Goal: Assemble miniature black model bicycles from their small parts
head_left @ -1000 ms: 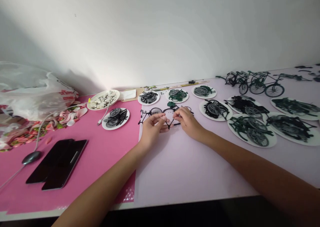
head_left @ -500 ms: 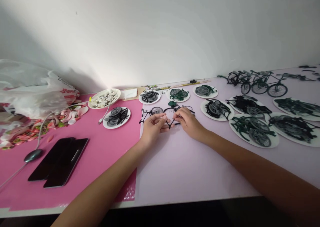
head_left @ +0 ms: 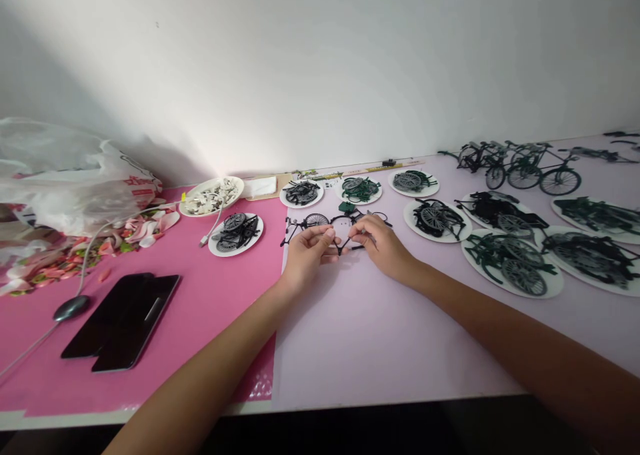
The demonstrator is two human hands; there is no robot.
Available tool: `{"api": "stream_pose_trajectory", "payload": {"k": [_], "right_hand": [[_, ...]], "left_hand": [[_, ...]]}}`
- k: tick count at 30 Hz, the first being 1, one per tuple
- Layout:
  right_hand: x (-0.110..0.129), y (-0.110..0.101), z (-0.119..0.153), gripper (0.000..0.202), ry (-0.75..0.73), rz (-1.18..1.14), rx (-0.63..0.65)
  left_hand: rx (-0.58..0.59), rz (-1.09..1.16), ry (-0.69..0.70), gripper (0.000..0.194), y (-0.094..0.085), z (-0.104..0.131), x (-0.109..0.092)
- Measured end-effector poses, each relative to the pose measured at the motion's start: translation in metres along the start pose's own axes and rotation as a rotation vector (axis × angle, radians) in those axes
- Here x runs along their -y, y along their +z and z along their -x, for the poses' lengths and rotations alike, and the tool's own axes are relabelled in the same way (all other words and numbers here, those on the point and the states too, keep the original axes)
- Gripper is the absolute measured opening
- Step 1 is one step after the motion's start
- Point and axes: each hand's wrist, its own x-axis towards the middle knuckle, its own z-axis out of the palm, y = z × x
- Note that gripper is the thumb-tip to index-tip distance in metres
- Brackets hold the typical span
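Observation:
A thin black toy bicycle frame (head_left: 343,247) is held between my two hands above the lilac part of the table. My left hand (head_left: 311,248) pinches its left side with thumb and fingers. On the other side, the fingertips of my right hand (head_left: 377,241) are closed on the frame too; fingers hide much of it. Just behind my hands lie a toy bicycle wheel (head_left: 315,220), more black bicycle parts and a small dark green piece (head_left: 346,207).
White plates of bicycle parts (head_left: 437,220) stand behind and to the right. Assembled toy bicycles (head_left: 530,168) line the wall. At left are two dark phones (head_left: 123,321), a cable, a bowl of pale pieces (head_left: 211,197), a plastic bag (head_left: 75,181) and pink petal-like pieces (head_left: 125,231).
Both hands stay almost in place on the frame, with only slight finger movement. The whole view has shifted a little.

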Motion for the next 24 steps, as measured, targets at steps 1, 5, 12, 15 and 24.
{"api": "stream_pose_trajectory", "payload": {"k": [1, 5, 12, 15, 24], "right_hand": [[0.0005, -0.0003, -0.0001, 0.015, 0.004, -0.005, -0.007], [0.0024, -0.0017, -0.0008, 0.013, 0.001, -0.013, -0.031], [0.0041, -0.0018, -0.0011, 0.017, -0.031, 0.000, 0.010], [0.0038, -0.0016, -0.0011, 0.017, -0.048, 0.005, 0.010], [0.0000, -0.0008, -0.0003, 0.022, -0.146, 0.049, 0.028]], "left_hand": [[-0.002, -0.002, 0.005, 0.049, 0.0001, 0.0000, 0.0002], [-0.003, -0.005, 0.016, 0.054, 0.0007, 0.0016, 0.0005], [-0.009, -0.012, 0.011, 0.055, 0.0007, 0.0013, 0.0019], [-0.008, -0.003, 0.015, 0.056, 0.0013, 0.0013, 0.0019], [-0.016, 0.013, 0.019, 0.060, 0.0029, 0.0036, -0.0002]]}}
